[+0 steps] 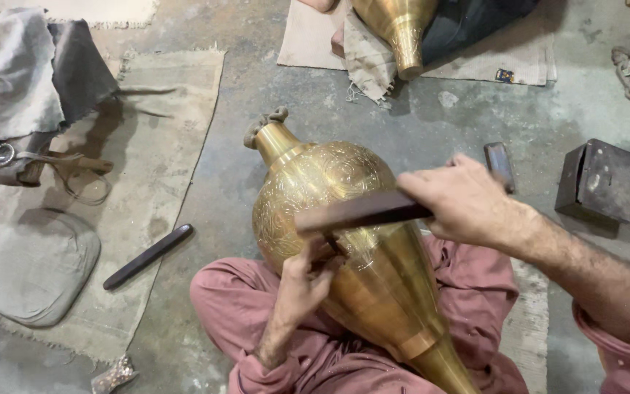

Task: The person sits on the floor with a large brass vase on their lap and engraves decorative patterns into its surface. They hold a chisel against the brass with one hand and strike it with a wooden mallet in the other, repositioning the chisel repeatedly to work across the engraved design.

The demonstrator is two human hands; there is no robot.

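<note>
A large engraved brass vase (344, 241) lies tilted across the person's lap, its narrow neck pointing toward the middle of the concrete floor (417, 124). The left hand (304, 281) is closed around a thin chisel (333, 243) whose tip meets the vase's patterned belly. The right hand (464, 201) grips a dark wooden striker (362, 211) held flat just above the chisel. A second dark stick (147, 257) lies at the edge of a burlap mat (162, 138) on the left. Another brass vase (401, 29) rests near the floor's far edge.
</note>
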